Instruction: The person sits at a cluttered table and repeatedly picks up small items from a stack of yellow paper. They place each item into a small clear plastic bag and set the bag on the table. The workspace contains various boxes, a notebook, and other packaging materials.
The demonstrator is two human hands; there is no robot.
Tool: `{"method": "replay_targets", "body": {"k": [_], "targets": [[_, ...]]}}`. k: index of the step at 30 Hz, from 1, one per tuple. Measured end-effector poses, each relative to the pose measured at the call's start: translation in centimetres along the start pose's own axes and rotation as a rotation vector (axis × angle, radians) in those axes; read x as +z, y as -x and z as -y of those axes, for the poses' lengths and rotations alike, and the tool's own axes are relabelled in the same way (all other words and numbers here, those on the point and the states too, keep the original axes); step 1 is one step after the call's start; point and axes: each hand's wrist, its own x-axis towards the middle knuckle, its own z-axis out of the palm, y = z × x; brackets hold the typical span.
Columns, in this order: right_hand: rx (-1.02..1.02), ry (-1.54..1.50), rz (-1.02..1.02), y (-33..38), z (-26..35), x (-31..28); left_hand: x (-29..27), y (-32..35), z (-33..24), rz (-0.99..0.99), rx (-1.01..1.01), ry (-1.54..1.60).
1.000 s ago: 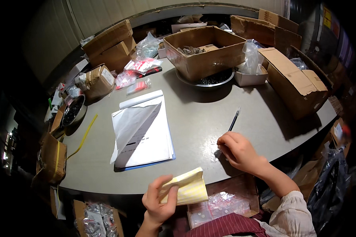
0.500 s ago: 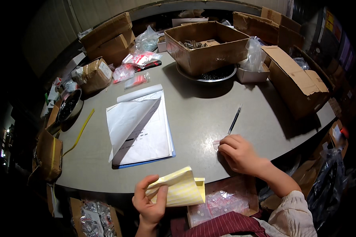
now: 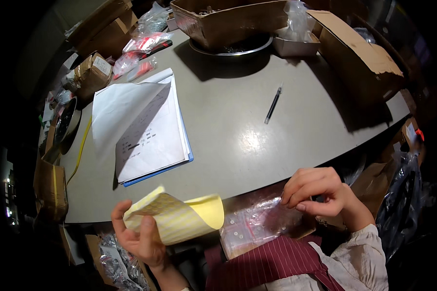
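Observation:
My left hand grips a curled yellow sheet with pale stripes, thumb in front and fingers behind. My right hand is above small clear plastic bags that lie in a cardboard box below the table edge. Its fingers are curled together, and whatever they may hold is hidden. Farther up the table lies a black pen, touched by neither hand. On the left rests a stack of papers on a blue clipboard, with the top sheet folded back.
A large cardboard box stands over a metal bowl at the back. Another carton flanks it on the right. Red-and-clear packets, a taped parcel and a yellow strap lie on the left.
My right hand has left the tabletop near the pen and now hovers over the bags. The small bag beneath it no longer shows on the table. The yellow sheet has moved left and its curl has opened wider.

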Motion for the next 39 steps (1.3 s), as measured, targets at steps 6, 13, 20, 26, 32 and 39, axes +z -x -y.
{"method": "replay_targets", "body": {"k": [6,13,20,26,32,39], "targets": [[-0.074,0.09,0.085,-2.7,0.1,1.5,3.7,2.9,0.8,0.249,0.18,-0.16],[-0.027,0.078,0.028,-2.6,-3.5,6.5,4.5,2.3,0.6,0.594,0.597,-0.33],[0.505,-0.542,-0.121,-4.6,-1.8,4.0,3.8,-0.5,1.2,0.16,0.009,-0.127],[0.401,-0.562,-0.542,-4.0,-4.3,-1.7,2.2,0.4,3.2,0.211,-0.019,-0.166],[0.115,0.065,-1.062,1.1,-6.2,-12.9,-0.8,3.3,3.9,0.576,-0.365,-0.561],[0.648,1.004,-1.076,5.3,-11.8,-17.5,0.6,5.9,8.0,0.936,-0.292,-1.22]]}}
